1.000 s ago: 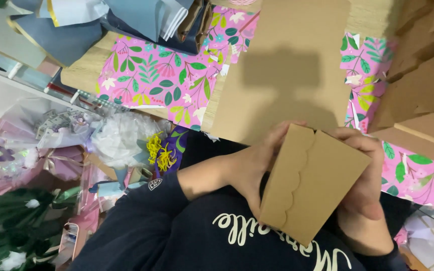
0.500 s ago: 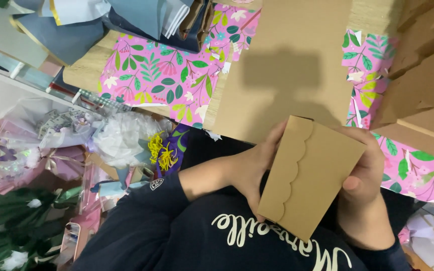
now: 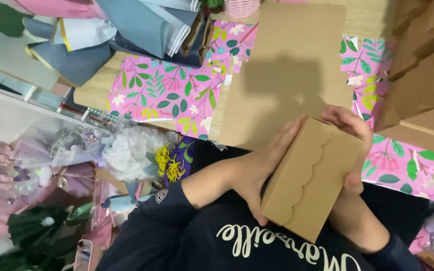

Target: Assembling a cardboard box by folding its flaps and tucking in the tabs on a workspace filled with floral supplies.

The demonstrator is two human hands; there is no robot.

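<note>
- Two hands clasp a brown cardboard box with a scalloped flap [image 3: 313,176] above the lap: left hand [image 3: 257,170] and right hand [image 3: 352,145] gripping opposite sides
- Flat brown cardboard sheet [image 3: 287,70] lies on pink floral wrapping paper [image 3: 172,90] covering a wooden table [image 3: 89,90]
- Blue-grey folded papers [image 3: 141,25] are piled behind

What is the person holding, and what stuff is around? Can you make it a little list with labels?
held thing: brown cardboard box with a scalloped flap edge
left hand: grips the box's left side
right hand: wraps round the box's far right edge
under the box: flat brown cardboard sheet
table cover: pink paper with a leaf pattern
far left of the table: stack of grey-blue paper sheets
beside the table: clear-wrapped bouquets
</note>
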